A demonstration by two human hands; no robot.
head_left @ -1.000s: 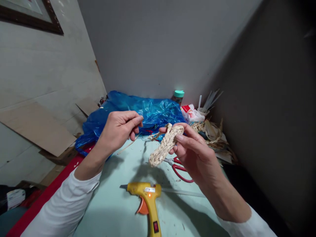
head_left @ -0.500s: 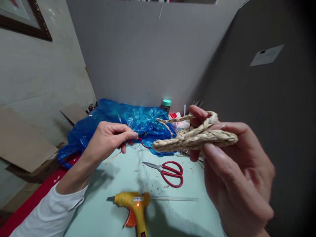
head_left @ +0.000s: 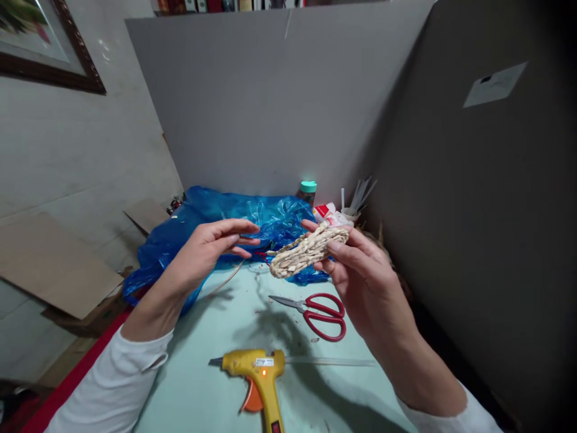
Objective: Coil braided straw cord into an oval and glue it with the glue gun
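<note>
My right hand (head_left: 367, 264) grips a flat oval piece of braided straw (head_left: 306, 251) between thumb and fingers, above the table. A thin braided strap runs from its upper side toward the left. My left hand (head_left: 211, 246) is raised to the left of the straw piece, its fingers apart and not touching it. A thin straw strand (head_left: 225, 281) hangs below my left hand, and a red cord (head_left: 265, 258) shows between the hands. Red-handled scissors (head_left: 311, 313) lie under the straw piece. Nearer, a yellow glue gun (head_left: 259, 373) lies with its orange light lit.
A blue plastic bag (head_left: 180, 228) covers the back left of the pale green table (head_left: 189, 379). Behind the right hand stand a green-lidded jar (head_left: 308, 189), a red and white packet (head_left: 328, 211) and a cup of glue sticks (head_left: 354, 210). Grey panels rise behind and at right.
My right hand has moved farther from the camera with the straw piece, whose flat face now shows more. My left hand has opened from a pinch near the red cord. The view has shifted slightly.
</note>
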